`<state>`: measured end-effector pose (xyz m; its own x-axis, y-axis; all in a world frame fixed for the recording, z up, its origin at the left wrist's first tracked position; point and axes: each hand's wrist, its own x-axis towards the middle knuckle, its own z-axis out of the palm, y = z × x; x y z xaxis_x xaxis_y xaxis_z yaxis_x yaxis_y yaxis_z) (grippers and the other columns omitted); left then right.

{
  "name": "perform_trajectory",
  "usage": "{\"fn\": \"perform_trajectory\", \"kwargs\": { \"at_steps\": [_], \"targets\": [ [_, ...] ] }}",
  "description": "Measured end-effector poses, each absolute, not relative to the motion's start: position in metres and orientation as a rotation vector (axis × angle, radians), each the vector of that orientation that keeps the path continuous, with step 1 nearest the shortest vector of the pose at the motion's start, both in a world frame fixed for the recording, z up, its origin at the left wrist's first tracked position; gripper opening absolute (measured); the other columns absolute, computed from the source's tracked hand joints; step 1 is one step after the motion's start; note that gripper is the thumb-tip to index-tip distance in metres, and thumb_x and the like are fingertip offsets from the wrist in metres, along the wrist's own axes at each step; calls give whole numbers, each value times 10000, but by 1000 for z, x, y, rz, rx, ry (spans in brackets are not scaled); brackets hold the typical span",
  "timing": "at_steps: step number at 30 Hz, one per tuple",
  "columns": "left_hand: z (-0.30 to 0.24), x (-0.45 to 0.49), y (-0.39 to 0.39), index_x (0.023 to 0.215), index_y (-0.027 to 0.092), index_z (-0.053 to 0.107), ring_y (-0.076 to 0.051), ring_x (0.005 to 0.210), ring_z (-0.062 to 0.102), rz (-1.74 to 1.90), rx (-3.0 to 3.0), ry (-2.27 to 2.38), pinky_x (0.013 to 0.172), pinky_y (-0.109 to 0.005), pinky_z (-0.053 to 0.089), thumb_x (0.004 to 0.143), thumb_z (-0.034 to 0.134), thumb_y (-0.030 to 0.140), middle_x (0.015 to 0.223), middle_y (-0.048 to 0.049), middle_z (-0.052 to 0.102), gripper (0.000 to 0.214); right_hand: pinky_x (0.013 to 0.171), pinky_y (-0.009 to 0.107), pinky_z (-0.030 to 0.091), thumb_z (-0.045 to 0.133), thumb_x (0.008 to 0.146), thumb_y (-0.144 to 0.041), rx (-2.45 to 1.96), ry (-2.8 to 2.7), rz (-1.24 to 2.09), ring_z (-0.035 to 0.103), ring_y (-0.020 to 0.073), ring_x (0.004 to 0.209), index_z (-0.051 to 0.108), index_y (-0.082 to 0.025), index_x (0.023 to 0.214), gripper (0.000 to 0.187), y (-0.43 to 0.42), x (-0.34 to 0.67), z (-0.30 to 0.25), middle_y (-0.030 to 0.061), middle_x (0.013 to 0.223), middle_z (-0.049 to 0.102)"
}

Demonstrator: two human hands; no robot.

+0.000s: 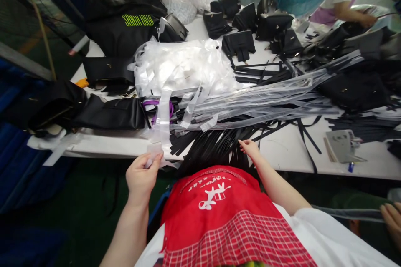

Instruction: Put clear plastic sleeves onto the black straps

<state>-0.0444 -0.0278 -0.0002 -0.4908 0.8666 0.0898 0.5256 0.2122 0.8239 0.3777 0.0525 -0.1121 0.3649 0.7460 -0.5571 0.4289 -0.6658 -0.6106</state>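
Note:
My left hand (142, 175) is closed in a pinch on the end of a clear plastic strip (161, 121) that hangs over the front edge of the white table (282, 150). My right hand (249, 147) rests with its fingertips pressed together on a fan of thin black straps (216, 144) at the table edge; whether it grips one is not visible. Behind the straps lies a heap of clear plastic sleeves (181, 66) and long clear strips (266, 98). I wear a red apron (219, 208).
Black leather bags (109, 112) lie at the left, with several more (241, 21) at the back. A grey tool (343, 146) sits at the right front. A co-worker's arm (351, 10) is at the far right; another hand (391, 217) holds a clear strip at bottom right.

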Motion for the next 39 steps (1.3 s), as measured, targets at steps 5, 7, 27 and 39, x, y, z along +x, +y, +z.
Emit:
{"fn": "perform_trajectory", "kwargs": {
  "at_steps": [5, 7, 27, 39],
  "targets": [
    [4, -37, -23, 780, 179, 744, -172, 724, 653, 1187, 1356, 2041, 721, -272, 530, 752, 743, 336, 784, -17, 708, 160, 412, 164, 381, 769, 729, -330, -2199, -793, 1202, 560, 95, 455, 552, -165, 672, 278, 65, 364, -125, -19, 507, 575],
    [2, -37, -24, 795, 181, 748, -173, 734, 654, 1182, 1367, 2043, 719, -271, 528, 757, 739, 336, 796, -20, 712, 160, 391, 164, 358, 785, 700, -277, -2134, -689, 1234, 528, 92, 426, 516, -181, 637, 293, 69, 359, -124, -47, 449, 516],
    [8, -40, -26, 788, 192, 748, -188, 771, 660, 1214, 1292, 2005, 746, -284, 526, 781, 712, 346, 823, -31, 727, 158, 687, 276, 513, 525, 962, -393, -921, -488, 2132, 221, 76, 365, 600, -218, 829, 232, 101, 235, 58, -119, 426, 220],
    [52, -23, -13, 843, 160, 688, -156, 559, 649, 1367, 850, 1709, 611, -252, 507, 849, 627, 491, 572, -8, 672, 337, 542, 288, 441, 560, 879, -578, -508, -1319, 2005, 164, 77, 326, 592, -279, 791, 313, 86, 162, 195, -124, 376, 123]
  ]
}}
